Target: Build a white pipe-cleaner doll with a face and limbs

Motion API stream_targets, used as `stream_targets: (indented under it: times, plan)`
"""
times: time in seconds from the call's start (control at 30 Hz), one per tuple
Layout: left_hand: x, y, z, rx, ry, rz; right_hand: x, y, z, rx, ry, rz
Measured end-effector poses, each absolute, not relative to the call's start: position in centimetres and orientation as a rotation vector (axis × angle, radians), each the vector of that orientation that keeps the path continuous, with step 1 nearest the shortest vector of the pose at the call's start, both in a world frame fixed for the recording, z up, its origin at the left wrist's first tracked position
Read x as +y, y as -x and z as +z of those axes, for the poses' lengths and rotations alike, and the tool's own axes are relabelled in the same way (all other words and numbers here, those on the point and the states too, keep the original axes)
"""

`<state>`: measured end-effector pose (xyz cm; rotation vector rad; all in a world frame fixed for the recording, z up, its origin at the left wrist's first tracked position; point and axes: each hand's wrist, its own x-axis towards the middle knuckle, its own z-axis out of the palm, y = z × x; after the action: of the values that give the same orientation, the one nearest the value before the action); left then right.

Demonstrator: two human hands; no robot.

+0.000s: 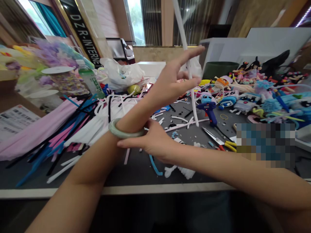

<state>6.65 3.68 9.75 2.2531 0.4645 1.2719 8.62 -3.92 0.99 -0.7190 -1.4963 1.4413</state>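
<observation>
My left hand [167,76] is raised over the middle of the table, with a long white pipe cleaner [193,105] held between its fingers. The index finger points out to the right, and the pipe cleaner stands nearly upright, its lower end over the tabletop. A pale green bangle [122,132] circles my left wrist. My right hand [155,140] is closed around that wrist at the bangle, its thumb along the bangle's lower edge; its other fingers are partly hidden behind the wrist.
Bundled pipe cleaners [80,119] lie at left beside a green-labelled bottle [89,79]. A blue glue gun [209,111], scissors [213,137] and yellow-handled pliers [230,145] lie right of centre. Plush figures [250,102] crowd the right. Scraps litter the dark table; its pale front edge [170,188] runs below my arms.
</observation>
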Motion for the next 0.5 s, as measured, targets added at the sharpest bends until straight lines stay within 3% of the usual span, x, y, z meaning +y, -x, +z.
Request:
stream_targets:
  times: [0.5]
  plan:
    - [6.0,-8.5,6.6,0.6,-2.019,1.437,-2.3,-13.4,2.6,-0.947,0.598,1.426]
